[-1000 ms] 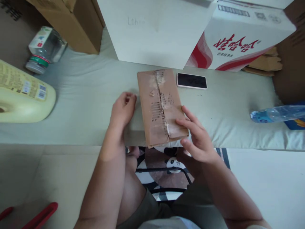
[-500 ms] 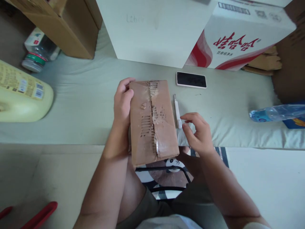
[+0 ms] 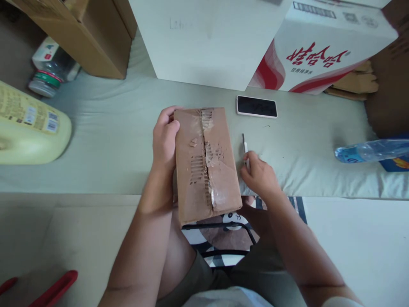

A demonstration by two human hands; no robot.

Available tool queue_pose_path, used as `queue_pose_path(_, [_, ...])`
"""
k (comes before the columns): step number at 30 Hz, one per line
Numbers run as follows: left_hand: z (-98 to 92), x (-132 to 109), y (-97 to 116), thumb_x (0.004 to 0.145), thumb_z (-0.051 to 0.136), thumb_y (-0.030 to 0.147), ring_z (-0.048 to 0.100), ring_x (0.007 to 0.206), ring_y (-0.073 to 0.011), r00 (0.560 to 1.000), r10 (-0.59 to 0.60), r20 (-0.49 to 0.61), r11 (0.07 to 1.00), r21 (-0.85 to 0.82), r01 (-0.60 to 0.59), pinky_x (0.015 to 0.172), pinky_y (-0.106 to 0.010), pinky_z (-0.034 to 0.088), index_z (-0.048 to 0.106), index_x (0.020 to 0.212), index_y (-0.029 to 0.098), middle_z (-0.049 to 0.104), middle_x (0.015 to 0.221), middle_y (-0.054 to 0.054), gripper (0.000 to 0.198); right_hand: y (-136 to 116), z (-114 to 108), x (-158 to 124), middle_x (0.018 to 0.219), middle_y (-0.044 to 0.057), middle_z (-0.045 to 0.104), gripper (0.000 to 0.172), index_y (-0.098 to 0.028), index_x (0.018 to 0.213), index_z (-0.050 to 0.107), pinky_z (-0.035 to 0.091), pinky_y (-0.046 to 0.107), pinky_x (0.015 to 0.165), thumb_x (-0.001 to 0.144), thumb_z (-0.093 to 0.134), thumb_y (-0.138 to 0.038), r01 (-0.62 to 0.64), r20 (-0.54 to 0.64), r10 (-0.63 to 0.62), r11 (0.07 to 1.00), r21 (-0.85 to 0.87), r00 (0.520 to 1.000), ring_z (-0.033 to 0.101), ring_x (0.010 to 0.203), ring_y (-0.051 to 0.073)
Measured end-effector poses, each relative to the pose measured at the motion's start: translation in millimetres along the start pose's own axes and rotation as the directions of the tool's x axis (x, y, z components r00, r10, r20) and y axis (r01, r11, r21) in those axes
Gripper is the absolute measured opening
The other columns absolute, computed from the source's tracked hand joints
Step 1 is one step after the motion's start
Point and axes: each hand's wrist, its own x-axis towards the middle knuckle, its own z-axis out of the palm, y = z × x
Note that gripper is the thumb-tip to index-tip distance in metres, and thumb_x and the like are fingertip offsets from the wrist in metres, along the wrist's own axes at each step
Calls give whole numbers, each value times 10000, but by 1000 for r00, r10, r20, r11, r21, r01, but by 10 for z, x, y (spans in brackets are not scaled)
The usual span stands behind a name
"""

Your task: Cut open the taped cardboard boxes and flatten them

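Note:
A brown cardboard box (image 3: 191, 200) rests tilted at the front edge of the cloth-covered surface, its taped middle seam torn and scuffed. My left hand (image 3: 165, 140) grips the box's left side, thumb on the top face and fingers hidden behind it. To the right of the box, my right hand (image 3: 259, 174) is closed around a white utility knife (image 3: 246, 149). The knife's thin blade end points away from me, and the rest of its handle is covered by my fingers.
Beyond the box lies a phone (image 3: 256, 106), before a white box (image 3: 204, 51) and a red-and-white carton (image 3: 313, 59). A yellow bottle (image 3: 32, 128) is at left, a clear plastic bottle (image 3: 367, 151) at right. Below is a black metal frame (image 3: 223, 225).
My right hand has closed on the utility knife, which was lying beside the box, and shifted it slightly right. The left hand still holds the box, nearly unmoved.

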Motion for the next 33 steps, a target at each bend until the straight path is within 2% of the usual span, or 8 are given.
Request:
queue_pose_path(3, [62, -83, 145, 903, 654, 732, 690, 950, -231, 1000, 8, 22, 999, 33, -9, 884, -411, 610, 683, 1245, 267, 774, 1124, -26, 577, 62, -106, -40, 626, -13, 574, 471, -215, 1235, 691, 394, 311, 639, 816, 475, -221, 17, -48, -5, 969, 247, 999, 546, 600, 207])
queue_pose_path(6, [215, -218, 358, 1025, 532, 622, 661, 1257, -270, 998, 65, 7, 988, 141, -65, 1128, -467, 545, 652, 1319, 280, 719, 1354, -44, 467, 178, -222, -108, 676, 2, 636, 424, -223, 1162, 715, 444, 319, 589, 820, 469, -269, 250, -255, -115, 760, 600, 960, 600, 593, 206])
queue_pose_path(10, [466, -363, 549, 1053, 466, 587, 678, 1254, -264, 987, 141, 78, 967, 204, -154, 1122, -459, 560, 672, 1253, 263, 733, 1296, -71, 432, 223, -412, -172, 738, 22, 703, 308, -297, 1085, 676, 534, 387, 609, 901, 480, -448, 648, -628, -194, 383, 659, 754, 696, 620, 248])
queue_pose_path(14, [687, -446, 653, 1058, 497, 497, 701, 1189, -243, 980, 133, 149, 971, 179, -159, 1070, -432, 582, 657, 1253, 239, 745, 1258, -82, 360, 46, -651, -283, 644, -37, 627, 197, -307, 988, 659, 501, 329, 562, 862, 747, -430, 735, -766, -106, 390, 554, 634, 612, 514, 182])
queue_pose_path(19, [838, -496, 703, 1069, 476, 431, 684, 1222, -251, 976, 128, 178, 979, 135, -154, 1091, -445, 560, 651, 1266, 246, 736, 1278, -85, 323, -118, -761, -543, 654, -12, 640, 270, -247, 883, 661, 467, 283, 521, 933, 721, -506, 567, -630, -144, 616, 546, 763, 581, 542, 141])
queue_pose_path(22, [864, -503, 688, 1064, 474, 455, 680, 1226, -264, 979, 110, 171, 986, 103, -129, 1098, -465, 555, 659, 1256, 267, 736, 1271, -79, 326, -98, -706, -597, 792, 12, 748, 231, -251, 1098, 707, 530, 277, 519, 996, 636, -445, 498, -468, -236, 645, 580, 852, 665, 596, 152])
queue_pose_path(26, [870, -507, 684, 1059, 458, 464, 682, 1215, -265, 983, 75, 169, 991, 96, -92, 1089, -466, 562, 661, 1240, 266, 736, 1269, -74, 337, -57, -661, -553, 1015, 38, 827, 317, -281, 1293, 685, 647, 316, 698, 984, 641, -334, 489, -391, -310, 682, 544, 867, 793, 803, 196])
queue_pose_path(33, [865, -507, 660, 1052, 423, 544, 691, 1185, -280, 982, 44, 186, 989, 129, -69, 1059, -485, 585, 667, 1224, 255, 747, 1255, -78, 415, -117, -715, -500, 926, 13, 821, 292, -241, 1222, 689, 655, 295, 758, 942, 607, -231, 532, -394, -381, 739, 414, 836, 784, 742, 166])
